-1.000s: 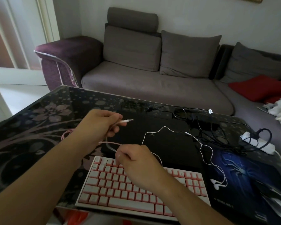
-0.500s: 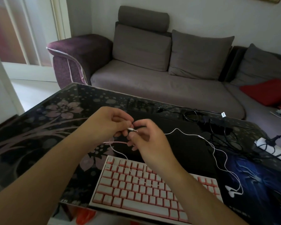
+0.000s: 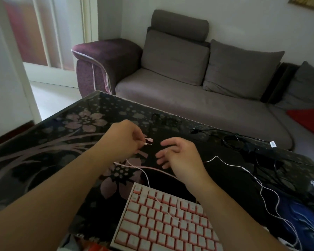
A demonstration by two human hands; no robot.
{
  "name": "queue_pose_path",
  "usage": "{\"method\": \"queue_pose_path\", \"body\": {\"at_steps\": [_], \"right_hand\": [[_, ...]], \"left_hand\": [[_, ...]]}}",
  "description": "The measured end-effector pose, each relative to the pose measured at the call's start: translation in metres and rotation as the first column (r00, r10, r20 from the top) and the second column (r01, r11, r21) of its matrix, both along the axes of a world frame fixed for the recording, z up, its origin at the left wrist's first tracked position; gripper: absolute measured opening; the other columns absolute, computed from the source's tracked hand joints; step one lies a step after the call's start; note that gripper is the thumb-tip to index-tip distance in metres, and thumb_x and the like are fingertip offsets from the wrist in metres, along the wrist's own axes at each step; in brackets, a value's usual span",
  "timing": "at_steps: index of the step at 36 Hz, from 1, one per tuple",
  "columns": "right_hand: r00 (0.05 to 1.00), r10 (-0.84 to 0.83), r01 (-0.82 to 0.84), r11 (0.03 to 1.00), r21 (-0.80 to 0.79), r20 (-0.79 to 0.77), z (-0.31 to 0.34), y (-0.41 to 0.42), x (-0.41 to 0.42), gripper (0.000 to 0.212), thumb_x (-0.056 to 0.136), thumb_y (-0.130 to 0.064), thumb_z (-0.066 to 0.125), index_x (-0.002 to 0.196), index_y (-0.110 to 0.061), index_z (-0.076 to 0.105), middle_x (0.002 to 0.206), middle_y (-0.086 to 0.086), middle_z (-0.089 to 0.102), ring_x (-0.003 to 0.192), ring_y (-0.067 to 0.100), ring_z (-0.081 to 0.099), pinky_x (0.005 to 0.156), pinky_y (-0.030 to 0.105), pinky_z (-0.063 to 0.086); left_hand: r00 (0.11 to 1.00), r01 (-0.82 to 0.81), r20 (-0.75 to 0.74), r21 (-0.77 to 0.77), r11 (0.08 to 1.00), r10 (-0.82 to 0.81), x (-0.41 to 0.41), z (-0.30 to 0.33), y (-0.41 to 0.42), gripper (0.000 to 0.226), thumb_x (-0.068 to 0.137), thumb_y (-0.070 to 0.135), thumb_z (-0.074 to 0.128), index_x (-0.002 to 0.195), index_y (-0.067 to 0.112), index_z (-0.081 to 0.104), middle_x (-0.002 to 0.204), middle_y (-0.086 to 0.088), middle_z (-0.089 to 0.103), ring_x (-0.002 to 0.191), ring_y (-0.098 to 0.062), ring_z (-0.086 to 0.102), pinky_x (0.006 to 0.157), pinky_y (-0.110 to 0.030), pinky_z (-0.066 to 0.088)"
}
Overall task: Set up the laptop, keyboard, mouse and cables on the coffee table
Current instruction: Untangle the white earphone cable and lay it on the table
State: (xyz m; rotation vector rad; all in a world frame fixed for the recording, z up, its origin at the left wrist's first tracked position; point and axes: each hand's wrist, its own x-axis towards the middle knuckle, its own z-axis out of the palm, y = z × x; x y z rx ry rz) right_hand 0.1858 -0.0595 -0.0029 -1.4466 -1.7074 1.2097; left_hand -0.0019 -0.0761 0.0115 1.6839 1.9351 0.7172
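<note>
- Hands first: left hand is curled, pinching two small plugs at the fingertips, a pink USB-looking one and a thin metal jack just under it (kinda blurry, so not sure about the types).
- Right hand hangs over the table with fingers loosely spread and slightly bent, nothing in it.
- Thin pink cable runs from the left hand across the glass and under the right wrist, with a strand trailing down over the keys.
- Keyboard sits at the near edge, white square keycaps on a pink base, boxy shape.
- White earphone wire snakes in a skinny loop on the right side of the table.
- Black cables lie in a tangled coil at the far right, rubbery looking.
- Coffee table has a glossy black glass top with pale pink flower prints.
- Mouse pad with blue-white art lies at right.
- Sofa behind is soft grey fabric with a purple textured armrest; red cushion at its right end.
</note>
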Motion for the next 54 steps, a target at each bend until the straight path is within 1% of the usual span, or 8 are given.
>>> {"method": "queue_pose_path", "body": {"at_steps": [4,9,12,17,24,30,41,54], "right_hand": [[0.966,0.029,-0.07,0.986,0.153,0.256,-0.01,0.034,-0.009,0.03,0.102,-0.006,0.062,0.117,-0.03,0.07,0.105,-0.011,0.076,0.1,0.001,0.069,0.098,0.029,0.057],[0.817,0.091,-0.233,0.955,0.183,0.569,-0.028,0.072,-0.028,0.057,0.103,-0.015,0.063,0.156,-0.028,0.046,0.163,-0.012,0.04,0.152,0.009,0.033,0.126,0.035,0.03],[0.846,0.131,-0.202,0.976,0.083,0.517,-0.044,0.076,-0.027,0.063,0.107,-0.016,0.057,0.164,-0.031,0.034,0.172,-0.016,0.024,0.158,0.005,0.02,0.131,0.038,0.021],[0.916,0.068,-0.123,0.986,0.114,0.396,-0.056,0.079,-0.019,0.059,0.105,-0.009,0.06,0.154,-0.04,0.05,0.16,-0.026,0.04,0.143,-0.007,0.031,0.126,0.031,0.027],[0.961,-0.011,-0.029,0.99,0.137,0.276,-0.071,0.082,-0.017,0.057,0.1,-0.008,0.065,0.136,-0.053,0.063,0.145,-0.034,0.053,0.14,0.001,0.049,0.119,0.044,0.044],[0.967,-0.02,-0.016,0.99,0.14,0.254,-0.078,0.085,-0.017,0.058,0.094,-0.014,0.067,0.127,-0.062,0.065,0.143,-0.032,0.057,0.138,0.01,0.055,0.115,0.049,0.047],[0.97,-0.01,-0.03,0.986,0.162,0.242,-0.077,0.082,-0.018,0.057,0.098,-0.012,0.066,0.13,-0.06,0.064,0.144,-0.032,0.057,0.137,0.006,0.055,0.115,0.047,0.048],[0.978,-0.023,-0.017,0.982,0.189,0.208,-0.085,0.084,-0.018,0.057,0.096,-0.01,0.066,0.131,-0.056,0.066,0.14,-0.029,0.062,0.135,0.007,0.058,0.115,0.047,0.048]], "left_hand": [[0.995,-0.025,-0.097,-0.018,1.0,0.023,-0.015,-0.018,0.03,0.01,0.097,0.022,0.071,0.103,0.024,0.078,0.098,0.008,0.072,0.091,-0.007,0.065,0.093,-0.03,0.056],[0.982,0.045,-0.183,0.004,0.999,-0.043,-0.023,-0.036,0.065,0.01,0.096,0.026,0.072,0.103,0.029,0.08,0.099,0.007,0.071,0.09,-0.009,0.065,0.09,-0.032,0.059],[0.969,0.118,-0.219,0.025,0.993,-0.109,-0.024,-0.047,0.079,0.011,0.097,0.03,0.07,0.105,0.031,0.078,0.103,0.009,0.071,0.092,-0.008,0.066,0.091,-0.034,0.06],[0.95,0.195,-0.255,0.045,0.98,-0.178,-0.024,-0.071,0.091,0.009,0.096,0.033,0.07,0.103,0.033,0.076,0.096,0.011,0.07,0.089,-0.008,0.065,0.086,-0.034,0.059],[0.879,0.261,-0.421,0.032,0.965,-0.224,-0.04,-0.081,0.089,0.012,0.096,0.028,0.065,0.09,0.034,0.057,0.091,0.007,0.061,0.087,-0.015,0.061,0.087,-0.036,0.055],[0.874,0.241,-0.453,0.09,0.966,-0.176,-0.046,-0.081,0.09,0.02,0.097,0.024,0.062,0.095,0.026,0.042,0.079,0.004,0.042,0.076,-0.016,0.052,0.068,-0.033,0.046],[0.888,0.303,-0.403,0.154,0.94,-0.221,-0.041,-0.094,0.096,0.012,0.099,0.025,0.063,0.098,0.031,0.053,0.079,0.01,0.044,0.072,-0.009,0.048,0.062,-0.027,0.038],[0.907,0.309,-0.352,0.189,0.932,-0.23,-0.038,-0.103,0.099,0.013,0.101,0.022,0.063,0.11,0.031,0.063,0.106,0.004,0.065,0.097,-0.017,0.063,0.092,-0.039,0.054]]}}
